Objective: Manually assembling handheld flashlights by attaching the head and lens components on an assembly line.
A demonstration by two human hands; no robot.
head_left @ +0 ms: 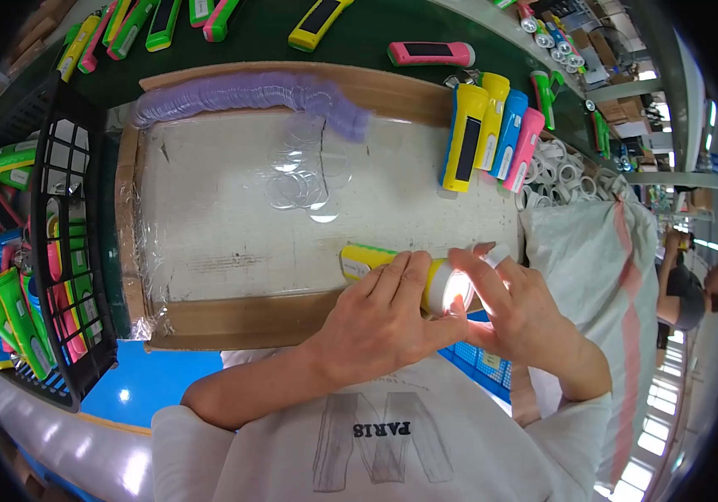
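A yellow and green flashlight (362, 258) lies in my left hand (378, 316), whose fingers wrap round its body over the near edge of the tray. Its white head faces right and glows brightly. My right hand (525, 311) is at that lit end, with thumb and fingers curled about the rim. Between the right fingers shows a white curved piece (500, 253) that looks like a ring. Glare and fingers hide part of the flashlight's front. Several loose clear discs (294, 189) lie beyond my hands on the shallow cardboard tray (208, 328).
Along the tray's far side runs a row of purplish discs (233, 94). Upright flashlights (505, 138) stand at its far right, beside a white sack (581, 251) of white rings (556, 171). A black crate (84, 335) of flashlights stands left. More lie on the green surface (267, 42) beyond.
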